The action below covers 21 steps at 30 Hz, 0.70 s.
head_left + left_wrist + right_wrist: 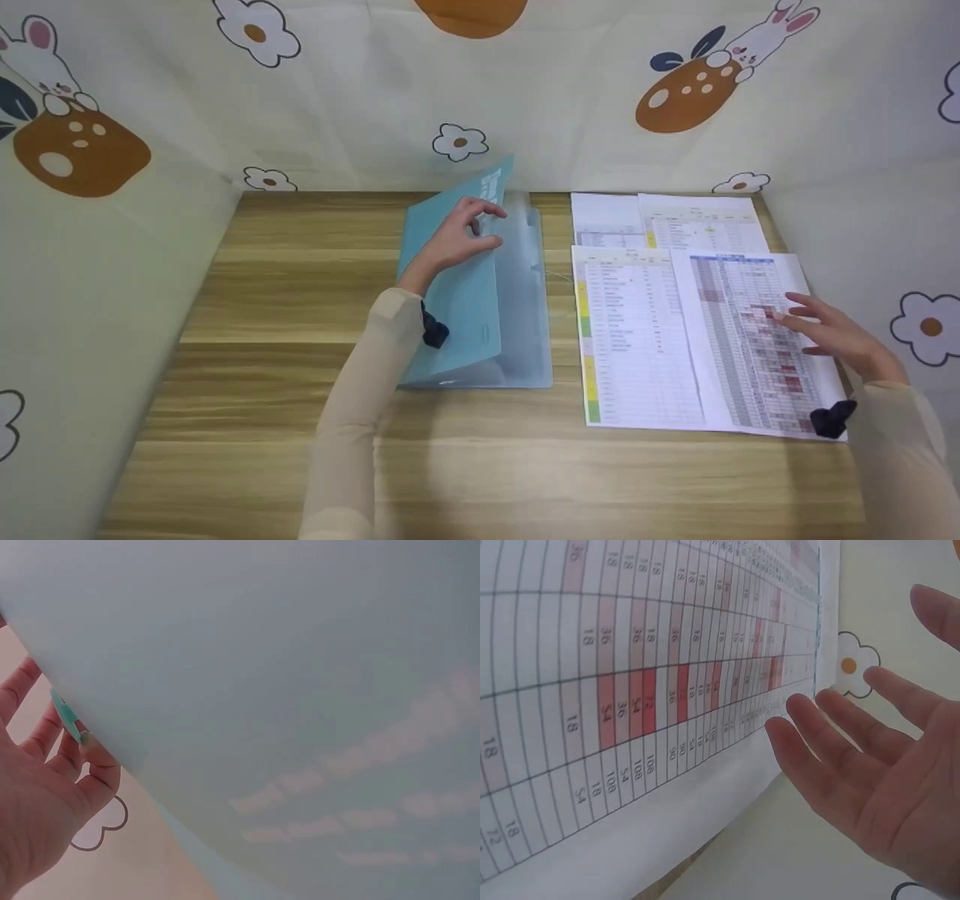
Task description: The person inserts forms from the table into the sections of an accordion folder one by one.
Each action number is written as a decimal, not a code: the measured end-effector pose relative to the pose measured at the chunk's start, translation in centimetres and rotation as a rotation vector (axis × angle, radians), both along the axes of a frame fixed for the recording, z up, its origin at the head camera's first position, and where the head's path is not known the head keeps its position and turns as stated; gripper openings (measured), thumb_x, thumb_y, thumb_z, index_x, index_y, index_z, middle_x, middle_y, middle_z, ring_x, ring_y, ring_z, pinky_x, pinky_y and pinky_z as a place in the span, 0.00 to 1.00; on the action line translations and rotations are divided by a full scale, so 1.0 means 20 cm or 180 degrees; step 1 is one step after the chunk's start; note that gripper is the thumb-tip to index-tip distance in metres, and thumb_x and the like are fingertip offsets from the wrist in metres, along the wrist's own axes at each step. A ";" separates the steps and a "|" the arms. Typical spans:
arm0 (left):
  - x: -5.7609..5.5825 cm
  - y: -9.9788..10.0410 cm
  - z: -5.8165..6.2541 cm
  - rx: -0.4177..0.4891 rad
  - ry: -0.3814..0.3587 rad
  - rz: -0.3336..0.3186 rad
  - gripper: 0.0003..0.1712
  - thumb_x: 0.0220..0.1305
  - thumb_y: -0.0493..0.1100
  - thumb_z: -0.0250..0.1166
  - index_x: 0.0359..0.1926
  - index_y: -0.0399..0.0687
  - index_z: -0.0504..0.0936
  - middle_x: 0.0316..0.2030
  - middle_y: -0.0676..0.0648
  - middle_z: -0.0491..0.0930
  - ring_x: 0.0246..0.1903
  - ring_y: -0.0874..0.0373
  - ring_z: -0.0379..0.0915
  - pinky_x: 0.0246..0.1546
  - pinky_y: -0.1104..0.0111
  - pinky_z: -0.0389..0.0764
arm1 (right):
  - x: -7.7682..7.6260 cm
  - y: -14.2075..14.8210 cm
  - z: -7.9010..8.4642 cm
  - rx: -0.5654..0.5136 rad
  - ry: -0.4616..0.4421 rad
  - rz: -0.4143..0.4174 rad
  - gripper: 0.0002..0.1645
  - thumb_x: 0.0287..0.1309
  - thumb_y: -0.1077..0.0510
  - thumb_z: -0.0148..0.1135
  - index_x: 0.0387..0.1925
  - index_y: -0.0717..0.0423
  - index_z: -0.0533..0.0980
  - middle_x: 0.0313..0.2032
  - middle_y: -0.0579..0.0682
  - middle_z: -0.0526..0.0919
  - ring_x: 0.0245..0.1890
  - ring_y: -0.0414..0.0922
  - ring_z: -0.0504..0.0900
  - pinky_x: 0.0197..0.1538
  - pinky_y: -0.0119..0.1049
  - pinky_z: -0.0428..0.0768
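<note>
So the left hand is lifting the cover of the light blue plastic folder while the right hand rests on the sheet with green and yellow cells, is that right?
Not quite: the right hand rests on the printed sheet with red-shaded cells, as the head view shows. The left hand does lift the cover of the light blue plastic folder.

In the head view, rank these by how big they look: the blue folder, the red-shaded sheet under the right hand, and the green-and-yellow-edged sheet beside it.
1. blue folder, largest, its cover lifted by the left hand.
2-3. red-shaded sheet and green-and-yellow-edged sheet: alike in size; they overlap, so no ranking.
</note>
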<state>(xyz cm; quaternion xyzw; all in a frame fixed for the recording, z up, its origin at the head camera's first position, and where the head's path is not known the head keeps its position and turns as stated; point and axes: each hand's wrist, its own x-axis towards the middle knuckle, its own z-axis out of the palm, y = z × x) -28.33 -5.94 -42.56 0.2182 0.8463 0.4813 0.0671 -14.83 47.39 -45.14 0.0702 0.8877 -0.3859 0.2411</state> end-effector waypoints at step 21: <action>0.00 0.01 0.00 0.0034 0.0069 -0.0022 0.20 0.51 0.46 0.62 0.48 0.50 0.74 0.46 0.48 0.63 0.36 0.57 0.60 0.35 0.67 0.65 | 0.03 0.33 -0.31 0.0335 0.0168 -0.0283 0.61 0.48 0.35 0.56 0.64 0.65 0.33 0.57 0.77 0.44 0.53 0.72 0.51 0.46 0.57 0.66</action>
